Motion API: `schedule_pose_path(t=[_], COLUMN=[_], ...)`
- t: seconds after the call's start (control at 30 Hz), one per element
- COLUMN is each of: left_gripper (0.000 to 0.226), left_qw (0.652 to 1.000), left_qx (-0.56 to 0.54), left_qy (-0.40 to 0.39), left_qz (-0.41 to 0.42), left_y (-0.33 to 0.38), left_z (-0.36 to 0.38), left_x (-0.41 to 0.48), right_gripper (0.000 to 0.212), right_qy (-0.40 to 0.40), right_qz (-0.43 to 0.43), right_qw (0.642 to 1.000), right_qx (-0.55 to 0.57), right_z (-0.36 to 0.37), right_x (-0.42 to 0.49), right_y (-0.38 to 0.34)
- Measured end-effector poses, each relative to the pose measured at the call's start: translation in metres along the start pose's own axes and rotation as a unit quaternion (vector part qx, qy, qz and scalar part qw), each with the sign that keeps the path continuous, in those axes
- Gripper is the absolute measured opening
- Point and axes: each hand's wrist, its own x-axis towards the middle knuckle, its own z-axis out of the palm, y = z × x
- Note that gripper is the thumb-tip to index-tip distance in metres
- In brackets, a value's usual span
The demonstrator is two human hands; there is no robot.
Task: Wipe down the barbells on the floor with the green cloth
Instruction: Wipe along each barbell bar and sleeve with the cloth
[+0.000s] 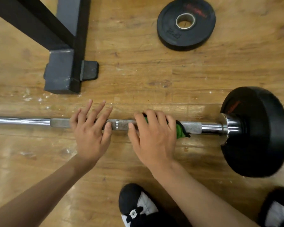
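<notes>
Lying across the wooden floor (138,74), the barbell (192,126) runs from the left frame edge to its loaded plate (256,131) at right. The right hand (154,133) curls over the green cloth (179,131), clamping it round the knurled shaft. The left hand (90,133) lies over the bar just beside it, fingers straight and spread. Bare shaft stretches leftward; a rack foot (61,71) and a loose weight plate (186,23) sit beyond, apart from the bar.

Glossy chromed metal along the barbell (20,121), dull grey and rough at its knurled grip (192,126). Soft green cloth (179,131). Matt black, rubbery plate (256,131) at right. Worn, scuffed wood floor (138,71). Matt painted metal frame (62,71), upper left.
</notes>
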Motion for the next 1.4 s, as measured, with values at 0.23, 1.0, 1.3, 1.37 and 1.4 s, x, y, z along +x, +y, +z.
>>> schedule_pose_path(t=[0.23, 1.0, 1.3, 1.37, 1.4], left_gripper=[0.056, 0.099, 0.085, 0.077, 0.073], left_qw=[0.988, 0.875, 0.894, 0.898, 0.897], left_qx=[0.001, 0.073, -0.102, -0.084, -0.071], left_qy=[-0.153, -0.478, -0.436, -0.427, -0.426], left_qz=[0.009, -0.031, 0.020, 0.065, 0.092], left_y=[-0.010, -0.004, -0.045, -0.067, -0.079], left_z=[-0.017, -0.055, -0.088, -0.092, -0.091], left_x=[0.028, 0.062, 0.058, 0.055, 0.055], right_gripper=[0.030, 0.035, 0.034, 0.035, 0.036], right_qy=[0.012, 0.030, 0.085, 0.108, 0.118], right_qz=[-0.015, 0.008, -0.020, -0.015, -0.013], right_qw=[1.000, 0.999, 0.995, 0.992, 0.991], right_qx=[0.021, 0.021, -0.045, -0.057, -0.064], right_z=[0.004, 0.010, 0.017, 0.021, 0.023], right_x=[0.019, 0.020, 0.014, 0.014, 0.015], right_y=[0.006, 0.002, 0.005, 0.005, 0.005])
